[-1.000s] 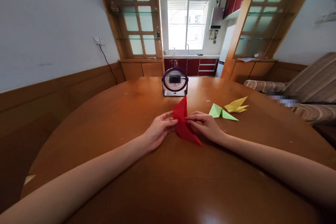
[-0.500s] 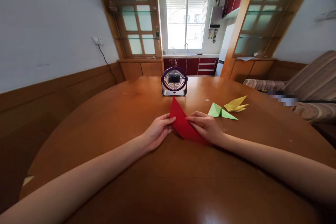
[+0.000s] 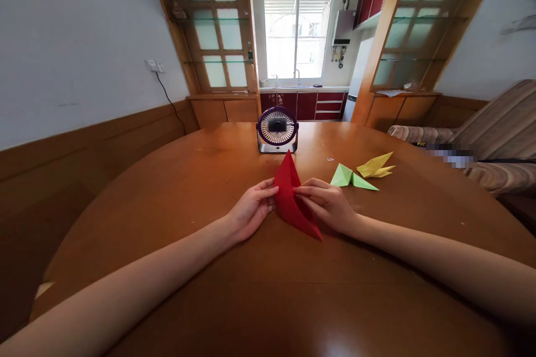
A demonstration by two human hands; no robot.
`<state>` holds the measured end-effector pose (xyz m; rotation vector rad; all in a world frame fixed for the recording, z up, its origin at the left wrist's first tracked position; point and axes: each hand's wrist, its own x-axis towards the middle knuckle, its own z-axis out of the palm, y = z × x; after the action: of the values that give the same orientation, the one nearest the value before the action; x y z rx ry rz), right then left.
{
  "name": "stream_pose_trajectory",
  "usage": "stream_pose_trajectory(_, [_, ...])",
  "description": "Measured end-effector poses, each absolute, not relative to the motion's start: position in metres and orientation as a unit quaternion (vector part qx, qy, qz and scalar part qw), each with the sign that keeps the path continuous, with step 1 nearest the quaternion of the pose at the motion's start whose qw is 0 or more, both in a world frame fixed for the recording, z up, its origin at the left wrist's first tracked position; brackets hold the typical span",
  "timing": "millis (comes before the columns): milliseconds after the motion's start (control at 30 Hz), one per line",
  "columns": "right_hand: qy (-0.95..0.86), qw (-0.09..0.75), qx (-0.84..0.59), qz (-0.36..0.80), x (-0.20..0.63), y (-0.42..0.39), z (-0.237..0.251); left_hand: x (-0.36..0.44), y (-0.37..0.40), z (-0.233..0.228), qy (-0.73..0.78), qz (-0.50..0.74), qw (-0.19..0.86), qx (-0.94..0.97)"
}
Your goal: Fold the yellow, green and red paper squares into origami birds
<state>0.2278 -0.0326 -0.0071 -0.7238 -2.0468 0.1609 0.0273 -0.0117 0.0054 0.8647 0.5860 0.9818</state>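
A folded piece of red origami paper is held between both hands just above the wooden table. It has one point up toward the fan and another low at the right, with its layers parted on the right side. My left hand pinches its left edge, thumb in front and fingers behind. My right hand grips the right edge with thumb and fingertips at mid-height, hiding part of the paper. Beyond my right hand lie a light green folded paper and a yellow folded paper.
A small purple desk fan stands on the table straight ahead, behind the red paper. A striped chair is at the far right. Beyond the table are wooden cabinets and a kitchen with a window.
The red paper has turned: its top point has shifted right and its lower point has swung down and left out from under my right hand. The layers at the right have parted.
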Motion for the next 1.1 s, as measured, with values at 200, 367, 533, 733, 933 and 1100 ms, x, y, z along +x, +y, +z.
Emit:
stream_pose_trajectory(200, [-0.832, 0.462, -0.300, 0.060, 0.228, -0.034, -0.006, 0.026, -0.008, 0.004, 0.275, 0.446, 0.759, 0.385])
stream_pose_trajectory(367, [-0.844, 0.454, -0.285, 0.022, 0.227, -0.035, -0.005, 0.027, -0.010, 0.005, 0.283, 0.449, 0.758, 0.378])
stream_pose_trajectory(533, [-0.851, 0.438, -0.288, -0.033, 0.227, -0.035, -0.002, 0.025, -0.008, 0.003, 0.283, 0.439, 0.762, 0.382])
stream_pose_trajectory(733, [-0.854, 0.389, -0.340, -0.065, 0.231, -0.033, 0.014, 0.024, -0.009, 0.003, 0.311, 0.492, 0.712, 0.392])
stream_pose_trajectory(933, [-0.856, 0.330, -0.394, -0.057, 0.247, -0.024, 0.041, 0.026, -0.013, 0.003, 0.334, 0.503, 0.688, 0.403])
stream_pose_trajectory(1100, [-0.853, 0.283, -0.437, -0.044, 0.269, -0.005, 0.063, 0.026, -0.013, 0.001, 0.330, 0.503, 0.674, 0.430])
